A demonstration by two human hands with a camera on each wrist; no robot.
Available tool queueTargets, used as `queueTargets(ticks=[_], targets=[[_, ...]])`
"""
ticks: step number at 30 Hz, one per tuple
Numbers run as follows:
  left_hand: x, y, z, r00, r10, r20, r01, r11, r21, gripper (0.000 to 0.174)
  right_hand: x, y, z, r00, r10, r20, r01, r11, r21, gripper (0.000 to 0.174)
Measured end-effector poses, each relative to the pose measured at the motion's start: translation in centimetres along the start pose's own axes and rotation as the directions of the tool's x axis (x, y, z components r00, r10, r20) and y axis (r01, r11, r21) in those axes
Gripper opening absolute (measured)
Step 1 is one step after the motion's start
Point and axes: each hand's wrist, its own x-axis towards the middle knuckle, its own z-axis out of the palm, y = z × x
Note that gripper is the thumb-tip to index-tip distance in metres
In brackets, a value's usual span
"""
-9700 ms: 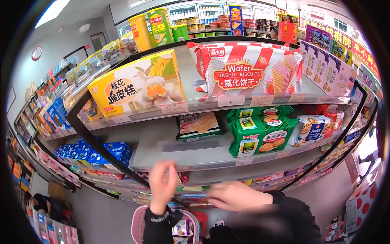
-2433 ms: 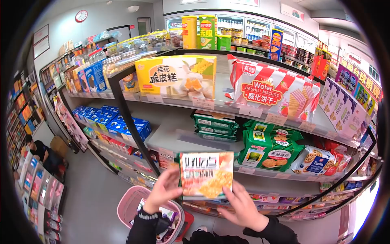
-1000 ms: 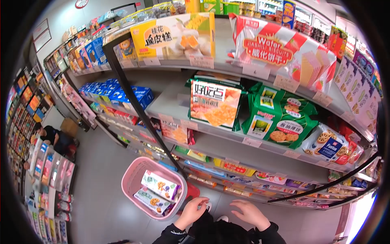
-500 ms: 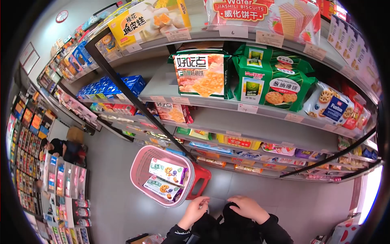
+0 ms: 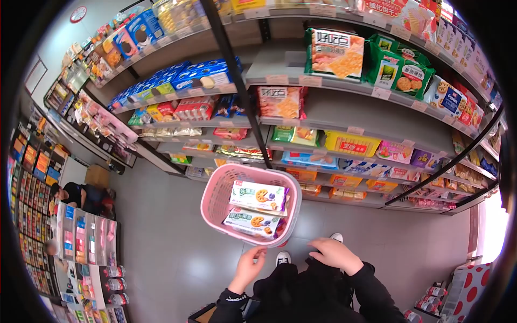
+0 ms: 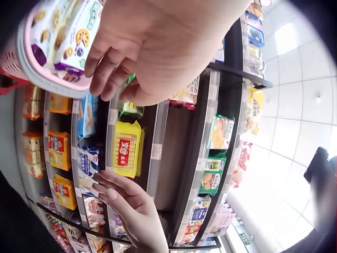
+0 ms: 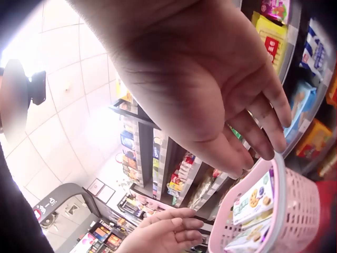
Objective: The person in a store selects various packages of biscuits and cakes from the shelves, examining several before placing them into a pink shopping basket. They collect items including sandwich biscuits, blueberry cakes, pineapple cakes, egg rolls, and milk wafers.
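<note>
My left hand point(image 5: 249, 267) hovers in front of the body with its fingers loosely bent and nothing in them. To its right, the right hand point(image 5: 338, 255) is also bare, fingers relaxed, as the right wrist view shows of its palm. Nearest to both is a pink shopping basket point(image 5: 211, 200), just beyond the left fingertips in the head view. Inside lie white biscuit packs, one point(image 5: 258, 195) behind another point(image 5: 252, 222), printed with cookies and blueberries. Up on the shelf, a green-edged biscuit pack point(image 5: 337, 54) stands with its orange and white front outward.
Green cracker packs point(image 5: 389, 67) sit right of it, and blue Oreo boxes point(image 5: 202, 75) fill the shelf left of the black post point(image 5: 237, 70). A red-edged biscuit pack point(image 5: 280, 102) is one shelf lower. A person point(image 5: 75, 194) sits at the far left.
Both hands held the green-edged biscuit pack 2.4 seconds ago; now it stands on the shelf and they are free and lower. The head view has tilted down, bringing the basket toward its middle.
</note>
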Motion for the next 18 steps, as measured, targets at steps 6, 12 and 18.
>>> queueTargets(ticks=[6,12,18], targets=[[-2.8,-3.8,-5.8,0.998,-0.028,-0.047,0.029,0.999,0.026,0.02,2.0,-4.2,3.7,0.997,-0.066,-0.04,0.067,0.998,0.02,0.028],[-1.9,-5.4,-7.0,0.999,-0.024,-0.031,0.02,0.993,-0.113,0.02,2.4,-6.8,3.8,0.999,-0.007,-0.051,0.007,1.0,-0.009,0.029],[0.5,-5.2,-6.1,0.999,0.03,0.023,-0.027,0.99,-0.14,0.021,2.4,-6.9,3.1,0.998,0.057,-0.009,-0.057,0.998,0.016,0.03]])
